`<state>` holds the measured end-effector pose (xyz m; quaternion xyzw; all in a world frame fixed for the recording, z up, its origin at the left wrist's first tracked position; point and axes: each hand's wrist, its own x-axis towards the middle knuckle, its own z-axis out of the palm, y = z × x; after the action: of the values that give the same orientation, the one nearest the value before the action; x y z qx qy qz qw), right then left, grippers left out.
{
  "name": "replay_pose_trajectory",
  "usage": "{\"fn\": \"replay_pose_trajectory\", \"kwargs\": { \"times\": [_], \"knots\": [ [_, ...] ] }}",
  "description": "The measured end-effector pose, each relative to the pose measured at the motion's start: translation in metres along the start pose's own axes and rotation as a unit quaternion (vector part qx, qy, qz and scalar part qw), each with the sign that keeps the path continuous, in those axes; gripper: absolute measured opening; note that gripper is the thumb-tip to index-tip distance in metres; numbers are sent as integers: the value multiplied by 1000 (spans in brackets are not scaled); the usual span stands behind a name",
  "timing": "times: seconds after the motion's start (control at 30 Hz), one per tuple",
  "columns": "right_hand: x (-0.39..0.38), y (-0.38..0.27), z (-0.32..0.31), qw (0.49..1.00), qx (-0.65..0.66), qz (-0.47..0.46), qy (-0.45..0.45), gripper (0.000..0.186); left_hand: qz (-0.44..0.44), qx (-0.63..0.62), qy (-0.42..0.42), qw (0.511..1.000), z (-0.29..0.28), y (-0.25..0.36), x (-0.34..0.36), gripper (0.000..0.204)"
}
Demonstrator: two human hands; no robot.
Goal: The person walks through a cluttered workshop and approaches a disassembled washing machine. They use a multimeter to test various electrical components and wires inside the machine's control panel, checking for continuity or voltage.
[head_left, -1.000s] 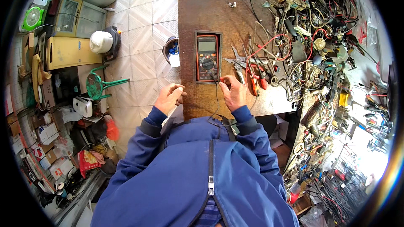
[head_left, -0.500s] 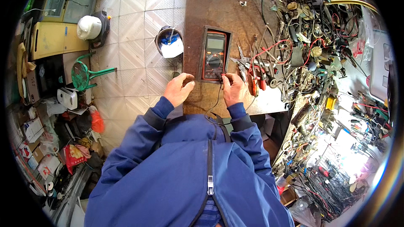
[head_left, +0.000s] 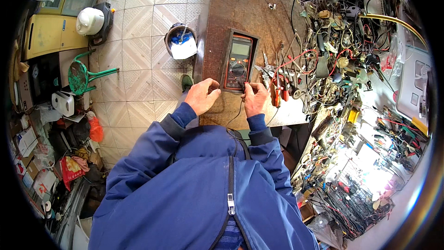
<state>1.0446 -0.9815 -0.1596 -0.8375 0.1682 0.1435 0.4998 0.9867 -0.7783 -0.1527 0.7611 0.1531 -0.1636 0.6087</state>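
Note:
A multimeter (head_left: 238, 68), dark with an orange-red edge, a grey screen and a round dial, lies in a shallow dark tray (head_left: 253, 59) on the brown wooden table. At its lower right corner my right hand (head_left: 256, 100) pinches the plug end of a black test lead (head_left: 242, 88). The cable hangs in a loop toward my lap. Whether the plug sits in a socket is too small to tell. My left hand (head_left: 202, 96) is over the table's left edge, beside the tray's lower left corner, fingers bent and thumb apart, holding nothing visible.
Pliers and red-handled tools (head_left: 280, 88) lie right of the tray, with a red wire (head_left: 296, 60) over them. Tangled cables and parts (head_left: 337, 46) heap up along the right. A bucket (head_left: 182, 44) stands on the tiled floor left of the table, and a green stool (head_left: 81, 75) farther left.
My left hand has moved right, over the table edge and closer to the multimeter. My right hand still pinches the lead at the lower right corner. The whole view has shifted slightly.

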Motion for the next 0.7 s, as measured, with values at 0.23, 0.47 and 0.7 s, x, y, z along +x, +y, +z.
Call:
{"fn": "replay_pose_trajectory", "kwargs": {
  "times": [0.23, 0.47, 0.7],
  "knots": [
    [0, -13, 0, 908, -280, -308, 49, 9, -5, 1, -7, 1000, -1, -1, 0, 30],
    [6, -16, -6, 954, -221, -202, -3, 9, -13, 0, -15, 1000, -1, -4, 5, 30],
    [32, -18, -15, 988, -115, 17, -103, 19, 2, -3, -3, 1000, 1, -6, 6, 28]
  ]
}}
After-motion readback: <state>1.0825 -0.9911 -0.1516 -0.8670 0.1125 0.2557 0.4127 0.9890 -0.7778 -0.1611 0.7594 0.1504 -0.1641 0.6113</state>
